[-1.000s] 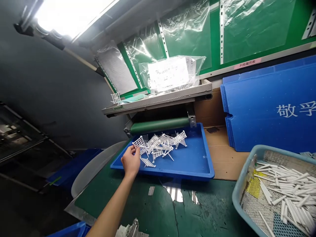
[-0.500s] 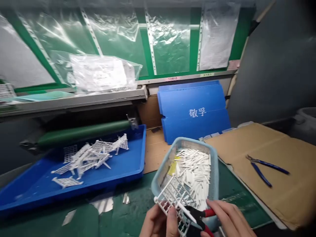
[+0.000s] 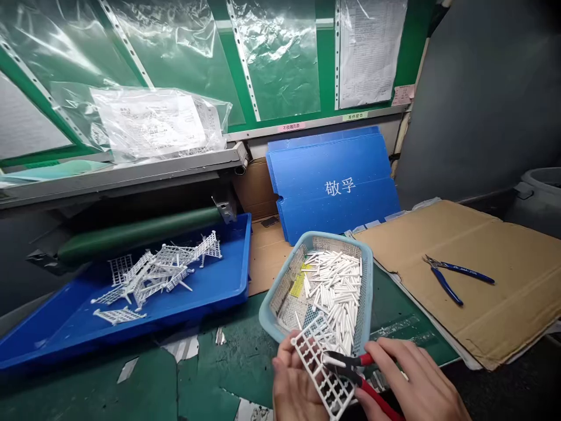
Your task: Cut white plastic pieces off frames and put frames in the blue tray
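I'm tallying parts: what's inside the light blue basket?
Piled white sticks and a yellow patch. The held grid covers part of the near end; the sticks hide what's beneath.

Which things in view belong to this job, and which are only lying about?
Job, apparently: held white grid, red-handled cutters, basket, white sticks, grids in tray.
Lying about, probably: blue-handled cutters, cardboard sheet, bagged papers, blue board.

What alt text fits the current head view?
The left hand holds a white grid, the right hand red-handled cutters at it, near a light-blue basket of white sticks. At left, a blue tray holds similar grids.
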Demonstrator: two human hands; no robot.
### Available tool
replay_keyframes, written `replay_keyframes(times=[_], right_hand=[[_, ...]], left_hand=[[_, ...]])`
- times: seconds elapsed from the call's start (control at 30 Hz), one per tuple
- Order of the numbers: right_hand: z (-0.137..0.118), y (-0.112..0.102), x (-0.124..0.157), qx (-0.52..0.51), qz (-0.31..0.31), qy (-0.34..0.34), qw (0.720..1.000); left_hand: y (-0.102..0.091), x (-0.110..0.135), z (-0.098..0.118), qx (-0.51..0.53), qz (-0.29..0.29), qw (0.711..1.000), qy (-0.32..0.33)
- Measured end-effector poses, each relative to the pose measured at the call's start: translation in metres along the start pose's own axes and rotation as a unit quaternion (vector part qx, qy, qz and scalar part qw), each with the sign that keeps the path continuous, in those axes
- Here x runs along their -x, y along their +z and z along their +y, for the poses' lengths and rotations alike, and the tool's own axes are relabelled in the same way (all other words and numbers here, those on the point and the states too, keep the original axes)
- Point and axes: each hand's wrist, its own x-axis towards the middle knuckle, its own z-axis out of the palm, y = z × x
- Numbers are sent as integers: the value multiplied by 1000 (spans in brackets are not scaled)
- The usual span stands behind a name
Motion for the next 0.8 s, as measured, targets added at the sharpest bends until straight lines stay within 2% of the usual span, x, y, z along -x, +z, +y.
replay_keyframes(times=[0.2,0.37,0.5,0.57,0.63,0.73,0.8], right_hand=[[-4,-26,-38,-32,-14,-84,996],[-5,-33,-56,-92,-48,-140,985],[-7,-30,-57,-92,-63,-165,980],[-7,-31,-58,-73,-81,-185,977],[-4,-33,-63,-55,-101,-207,972],[4,-38,-79,-44,-123,-265,955],[11,-40,-94,-44,-122,-328,936]], left_hand=[[-10,11,-3,132,-35,988,-76],[-19,12,4,180,-105,975,-75],[-22,11,7,194,-95,974,-69],[-23,11,9,188,-83,975,-85],[-24,9,15,162,-100,973,-129],[-29,4,24,90,-185,953,-221],[-32,0,31,25,-236,939,-250]])
